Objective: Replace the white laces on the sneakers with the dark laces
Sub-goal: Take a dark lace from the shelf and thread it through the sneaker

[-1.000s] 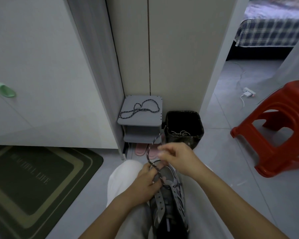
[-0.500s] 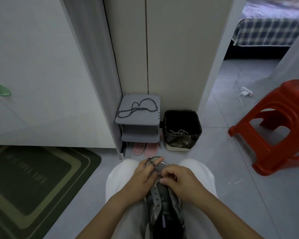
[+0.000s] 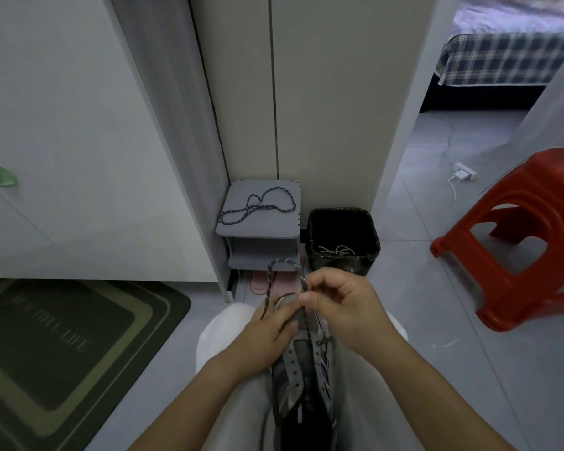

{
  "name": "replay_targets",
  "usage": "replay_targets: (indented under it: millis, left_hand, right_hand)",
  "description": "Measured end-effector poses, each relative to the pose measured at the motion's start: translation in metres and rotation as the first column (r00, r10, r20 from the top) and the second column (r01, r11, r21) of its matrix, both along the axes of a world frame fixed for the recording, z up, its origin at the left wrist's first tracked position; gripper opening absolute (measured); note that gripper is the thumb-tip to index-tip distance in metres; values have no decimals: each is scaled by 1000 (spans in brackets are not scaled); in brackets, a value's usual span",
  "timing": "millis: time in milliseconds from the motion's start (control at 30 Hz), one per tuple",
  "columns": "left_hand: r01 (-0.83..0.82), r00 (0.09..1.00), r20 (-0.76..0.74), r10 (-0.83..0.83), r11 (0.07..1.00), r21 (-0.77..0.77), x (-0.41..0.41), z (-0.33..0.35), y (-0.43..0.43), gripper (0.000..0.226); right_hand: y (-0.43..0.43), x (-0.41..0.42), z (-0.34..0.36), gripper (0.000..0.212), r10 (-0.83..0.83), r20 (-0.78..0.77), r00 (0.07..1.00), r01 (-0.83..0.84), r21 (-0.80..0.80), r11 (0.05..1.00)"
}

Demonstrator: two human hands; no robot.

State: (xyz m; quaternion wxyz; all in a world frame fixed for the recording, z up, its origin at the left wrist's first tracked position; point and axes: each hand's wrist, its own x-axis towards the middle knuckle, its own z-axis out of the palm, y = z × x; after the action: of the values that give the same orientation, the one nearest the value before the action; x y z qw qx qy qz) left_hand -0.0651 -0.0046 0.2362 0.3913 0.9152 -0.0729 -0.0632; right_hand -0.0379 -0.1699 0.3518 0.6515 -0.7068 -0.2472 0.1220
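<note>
Closest to me, the grey and white mesh sneaker (image 3: 302,369) lies along the lap between the knees, heel opening toward me and toe pointing away. My left hand (image 3: 267,323) holds its toe end, fingers curled round the front and thumb pressed on the upper. My right hand (image 3: 342,304) pinches the dark speckled rope lace (image 3: 269,288) between thumb and forefinger, just above the foremost eyelets, with the other fingers loosely curled.

From that pinch the lace arcs up and over, away from me, then drops left across the left hand's knuckles. The right hand is nearer the free run of lace. The empty eyelet row lies below and toward me, along the shoe's long axis, so I judge the next thread goes downward and inward.

Half a second ago both hands sat low on the toe with the lace bunched; now it stands up in a loop.

Farther off, a second dark lace (image 3: 258,206) lies on the small grey shelf rack (image 3: 284,231), and white laces (image 3: 337,250) sit in the black bin (image 3: 372,249).
</note>
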Motion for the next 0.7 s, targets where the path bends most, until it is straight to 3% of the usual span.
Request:
replay_targets:
  millis: [100, 167, 233, 300, 333, 367, 533, 700]
  left_hand:
    - [39, 999, 12, -39, 999, -20, -7, -6, -2, 43]
    - [31, 1000, 8, -31, 999, -42, -10, -9, -1, 41]
    - [14, 1000, -2, -15, 998, -60, -10, -9, 0, 45]
    - [-2, 1000, -1, 2, 997, -79, -11, -8, 1, 47]
    - [-7, 1000, 7, 8, 995, -95, -13, -9, 2, 47]
    - [-9, 1000, 20, 11, 994, -108, -14, -8, 2, 46]
    - [-25, 997, 73, 41, 979, -201, -21, -7, 6, 43]
    - [-32, 996, 75, 48, 977, -209, -24, -3, 7, 43]
  right_hand:
    - [2, 11, -9, 11, -10, -70, 997, 2, -119, 993]
    - [-9, 24, -25, 17, -2, 5, 1000, 4, -465, 886]
    - [-30, 36, -44, 34, 122, 57, 991, -22, -827, 562]
    - [-41, 37, -59, 44, 284, 29, 958, -40, -971, 235]
    - [-41, 33, -67, 46, 342, 40, 939, -20, -985, 169]
    - [-38, 29, -75, 44, 376, 66, 924, 5, -987, 162]
    - [-31, 31, -86, 24, 417, 251, 873, 122, -942, 311]
    - [-30, 42, -89, 17, 263, 376, 889, 206, -839, 504]
